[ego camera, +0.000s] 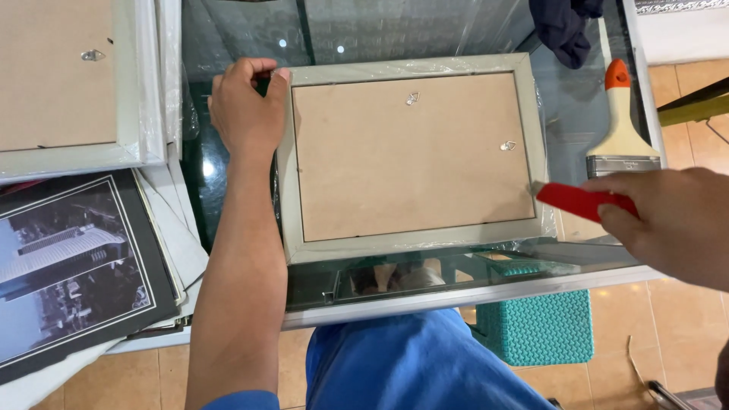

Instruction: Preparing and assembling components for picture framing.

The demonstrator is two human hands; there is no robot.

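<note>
Face-down picture frame [414, 156] on the glass table [243, 45], left hand [247, 106] clamped on the frame's far left corner, right hand [672, 216] closed around a red cutter [581, 200] touching the frame's near right edge, paintbrush [623, 125] just beyond the frame's right side

A picture frame [414, 156] lies face down in the middle of the glass surface [243, 45]. The left hand [247, 106] rests on its far left corner; the right hand [672, 220] holds a cutter [581, 201] at its right edge. A brush [623, 125] lies to the right, a second frame [72, 83] far left, with a matted print [72, 266] nearer. A stool [539, 326] stands below.
</note>
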